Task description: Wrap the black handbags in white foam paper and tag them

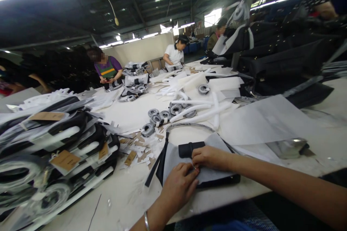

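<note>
A black bag (217, 181) lies flat at the near table edge, covered by a grey-white tissue sheet (175, 157), with a black strap (155, 164) trailing off its left side and a black tab (189, 149) on top. My left hand (179, 184) and my right hand (210, 158) meet over the sheet, fingertips pinching a small metal piece between them; what it is I cannot tell. A thin bracelet circles my left wrist.
Wrapped black bags with brown tags (54, 151) pile at the left. Paper tags (138, 149) and grey strap rolls (158, 117) litter the white table (127, 195). Dark bags (284, 61) stack at the right. Other people (107, 68) work at the far end.
</note>
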Demonstrator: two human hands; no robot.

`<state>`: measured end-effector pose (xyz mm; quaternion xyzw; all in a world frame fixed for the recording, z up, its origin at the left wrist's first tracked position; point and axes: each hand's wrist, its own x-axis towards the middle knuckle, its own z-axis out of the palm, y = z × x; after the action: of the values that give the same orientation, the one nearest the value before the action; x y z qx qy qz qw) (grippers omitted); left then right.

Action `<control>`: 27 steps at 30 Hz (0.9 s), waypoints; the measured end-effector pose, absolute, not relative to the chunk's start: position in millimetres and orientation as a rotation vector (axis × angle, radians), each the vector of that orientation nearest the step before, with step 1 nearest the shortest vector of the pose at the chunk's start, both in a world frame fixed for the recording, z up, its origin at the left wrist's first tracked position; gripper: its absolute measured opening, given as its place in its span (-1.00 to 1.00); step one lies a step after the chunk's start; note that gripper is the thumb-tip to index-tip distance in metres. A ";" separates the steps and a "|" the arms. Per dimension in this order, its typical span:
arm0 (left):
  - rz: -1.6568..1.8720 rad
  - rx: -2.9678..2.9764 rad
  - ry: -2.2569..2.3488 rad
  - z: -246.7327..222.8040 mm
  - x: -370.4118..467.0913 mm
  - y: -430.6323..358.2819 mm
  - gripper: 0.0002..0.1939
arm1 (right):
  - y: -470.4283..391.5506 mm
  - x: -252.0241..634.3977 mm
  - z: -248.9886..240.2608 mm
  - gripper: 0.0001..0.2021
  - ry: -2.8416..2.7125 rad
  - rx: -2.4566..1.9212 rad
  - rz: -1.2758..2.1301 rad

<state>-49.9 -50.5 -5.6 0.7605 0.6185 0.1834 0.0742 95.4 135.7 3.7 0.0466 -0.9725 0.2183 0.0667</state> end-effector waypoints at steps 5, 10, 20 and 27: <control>0.591 2.306 1.848 -7.5 -49.4 -51.4 -0.62 | 135.2 87.5 1.2 -0.88 -3.021 0.129 0.613; 0.621 2.338 1.835 -9.5 -48.8 -50.7 -0.63 | 117.1 87.5 6.3 -0.89 -3.026 -0.120 0.557; 0.787 2.619 1.787 -22.5 -59.0 -44.6 -0.62 | 184.6 237.9 38.7 -0.36 -2.735 -0.779 -0.240; 0.899 2.784 1.765 -35.5 -64.5 -36.3 -0.68 | 240.3 296.6 11.0 -0.26 -2.753 -0.765 -0.757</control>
<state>-64.5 -36.3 -35.5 0.8071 0.5117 0.2607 -0.1372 296.6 240.3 11.0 -0.2578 -0.9273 -0.2551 0.0925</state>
